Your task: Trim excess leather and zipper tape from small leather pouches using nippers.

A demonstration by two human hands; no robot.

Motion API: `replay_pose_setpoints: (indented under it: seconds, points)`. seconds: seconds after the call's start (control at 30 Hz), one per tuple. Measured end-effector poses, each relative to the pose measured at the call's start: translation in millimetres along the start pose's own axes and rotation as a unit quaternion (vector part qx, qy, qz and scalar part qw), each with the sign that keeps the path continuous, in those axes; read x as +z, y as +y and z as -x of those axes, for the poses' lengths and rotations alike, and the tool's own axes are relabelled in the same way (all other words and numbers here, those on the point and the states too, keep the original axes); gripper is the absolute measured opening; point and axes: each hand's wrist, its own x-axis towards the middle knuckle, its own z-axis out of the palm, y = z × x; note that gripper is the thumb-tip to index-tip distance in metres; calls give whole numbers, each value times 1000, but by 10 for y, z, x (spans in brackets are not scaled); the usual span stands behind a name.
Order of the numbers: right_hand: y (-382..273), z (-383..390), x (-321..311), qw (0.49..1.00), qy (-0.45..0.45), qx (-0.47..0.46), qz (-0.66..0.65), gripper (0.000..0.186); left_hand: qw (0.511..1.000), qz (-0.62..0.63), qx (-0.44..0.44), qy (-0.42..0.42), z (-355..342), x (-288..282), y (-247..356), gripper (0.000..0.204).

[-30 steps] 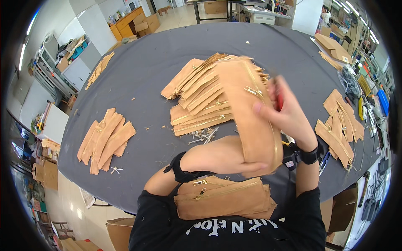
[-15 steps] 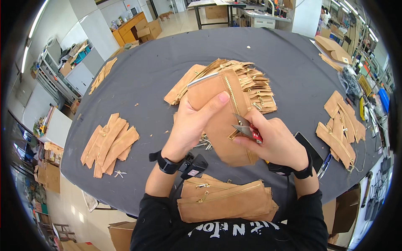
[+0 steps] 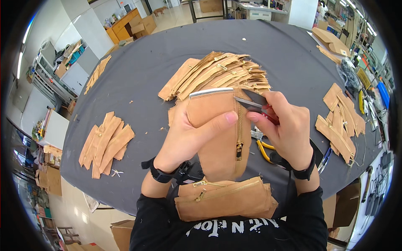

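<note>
My left hand [image 3: 182,140] grips a tan fabric piece [image 3: 215,144], thumb flat on its face and fingers hidden behind. A brass zipper [image 3: 239,125] runs down its right side, with the metal zipper pull [image 3: 239,151] near the bottom. Along the top edge shows a white strip [image 3: 211,91]. Closed round a pair of thread snips [image 3: 250,104] with dark blades and a red handle, my right hand [image 3: 289,121] holds them at the zipper's top end. The blades are spread apart, their tips at the fabric's upper right corner.
Beyond my hands lies a large pile of tan zippered pieces [image 3: 222,73]. Smaller piles sit at left [image 3: 106,144] and right [image 3: 340,125], and a stack [image 3: 226,203] lies against my body. Yellow-handled pliers [image 3: 264,151] and a blue-handled tool [image 3: 325,161] rest near my right wrist.
The fabric piece has turned so its zipper runs nearly upright, and it sits lower. The snips have moved up from the zipper's lower part to its top end.
</note>
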Motion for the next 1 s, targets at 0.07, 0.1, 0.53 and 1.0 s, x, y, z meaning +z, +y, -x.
replay_pose_setpoints:
  seconds: [0.07,0.1,0.53,1.0]
  points:
    - [23,-5,-44,1000,-26,-12,-7,28,1000,-6,-5,1,9,-28,19,35]
    - [33,-7,-65,998,-49,-25,-14,28,1000,-13,-8,0,11,-45,34,34]
    - [44,-18,-87,988,-125,-75,-41,31,989,-102,-62,-90,92,-248,293,25]
    - [39,-25,-89,987,-134,-84,-12,29,972,-198,-63,-112,88,-301,274,29]
